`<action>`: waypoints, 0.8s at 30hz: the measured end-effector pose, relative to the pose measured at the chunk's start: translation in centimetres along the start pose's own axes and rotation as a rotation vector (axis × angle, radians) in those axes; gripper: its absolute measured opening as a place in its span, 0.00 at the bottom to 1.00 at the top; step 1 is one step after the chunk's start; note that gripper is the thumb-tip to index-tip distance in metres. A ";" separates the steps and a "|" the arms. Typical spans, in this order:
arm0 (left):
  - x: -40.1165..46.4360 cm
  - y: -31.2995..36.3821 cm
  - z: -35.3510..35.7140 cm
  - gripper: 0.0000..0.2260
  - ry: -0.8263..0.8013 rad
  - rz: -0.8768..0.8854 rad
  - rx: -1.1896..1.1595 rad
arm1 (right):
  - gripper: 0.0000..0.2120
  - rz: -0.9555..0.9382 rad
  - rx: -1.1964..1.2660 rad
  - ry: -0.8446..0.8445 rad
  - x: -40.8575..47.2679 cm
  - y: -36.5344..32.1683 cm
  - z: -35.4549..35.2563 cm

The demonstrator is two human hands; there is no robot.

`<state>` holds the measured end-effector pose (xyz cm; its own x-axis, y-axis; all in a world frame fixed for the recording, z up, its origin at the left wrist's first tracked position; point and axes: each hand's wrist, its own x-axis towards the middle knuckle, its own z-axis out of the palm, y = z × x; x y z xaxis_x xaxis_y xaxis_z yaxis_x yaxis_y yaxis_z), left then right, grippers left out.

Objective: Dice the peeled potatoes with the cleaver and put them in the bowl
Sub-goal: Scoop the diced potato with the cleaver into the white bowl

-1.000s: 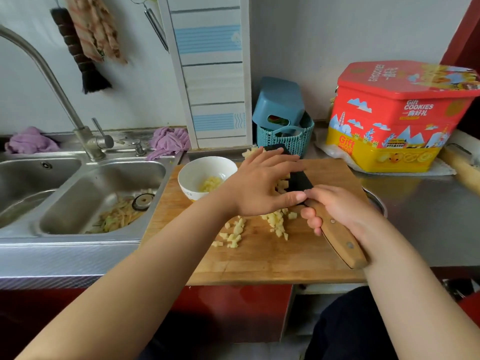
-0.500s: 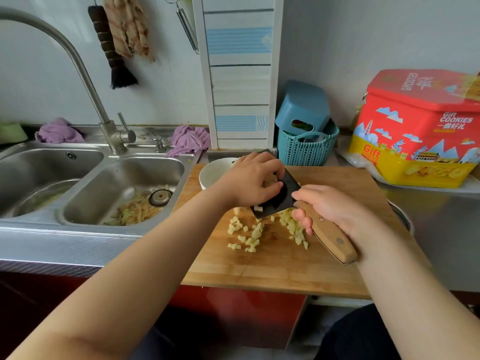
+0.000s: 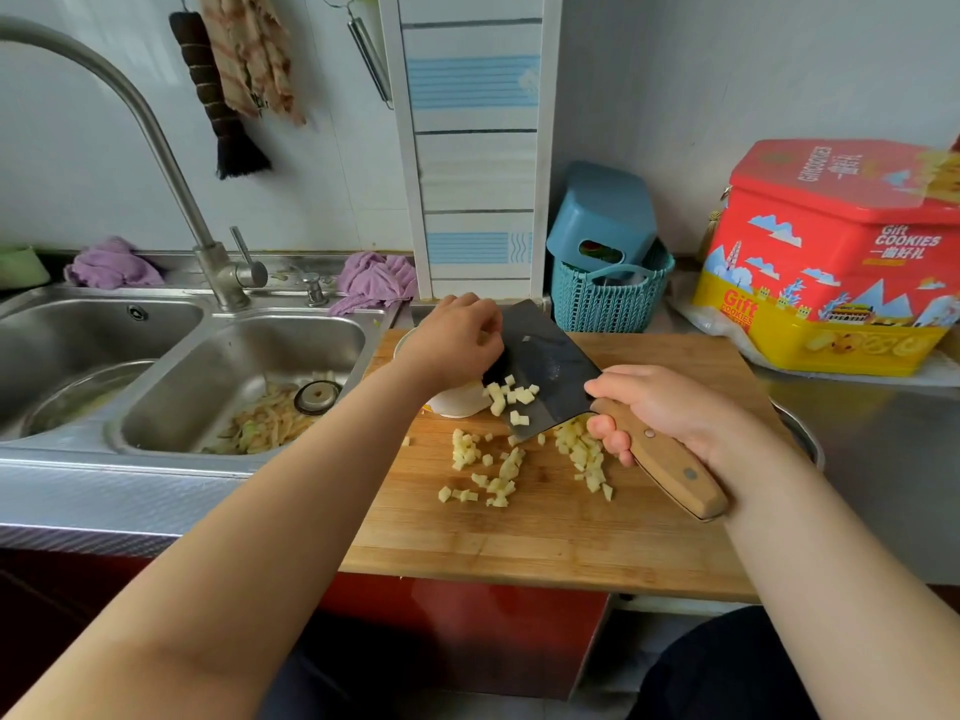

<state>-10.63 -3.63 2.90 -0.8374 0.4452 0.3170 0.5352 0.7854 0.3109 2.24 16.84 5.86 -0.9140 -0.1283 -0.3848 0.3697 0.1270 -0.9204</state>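
Wrapped around the wooden handle, my right hand point(image 3: 670, 407) holds the cleaver point(image 3: 545, 376) tilted, blade flat up and a few dice point(image 3: 511, 397) riding on it. The blade's long axis runs from my right hand up and leftward toward the bowl point(image 3: 460, 400), which sits on the board point(image 3: 545, 537) just under the blade's far end, mostly hidden by my left hand point(image 3: 457, 340). That hand hovers over the bowl with fingers curled at the blade's upper edge; whether they touch it or pinch any potato, I cannot tell. More dice point(image 3: 493, 470) lie scattered on the board below the blade, nearer me. I judge the loaded dice must slide left off the blade into the bowl.
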 end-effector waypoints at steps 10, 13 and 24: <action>-0.1 -2.1 -0.1 0.11 0.042 -0.204 0.216 | 0.08 -0.044 -0.026 0.050 -0.9 -0.4 -1.2; 0.0 -1.3 -0.3 0.14 0.202 -0.084 0.092 | 0.07 -0.052 -0.032 0.049 -0.9 -0.5 -1.0; -2.3 -1.9 -0.7 0.17 -0.036 0.003 0.248 | 0.06 -0.044 -0.086 0.018 -0.9 -0.4 -1.0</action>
<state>-9.69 -6.47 2.25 -0.8417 0.4591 0.2841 0.4979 0.8636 0.0795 2.75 17.92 6.64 -0.9321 -0.1185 -0.3422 0.3141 0.2057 -0.9268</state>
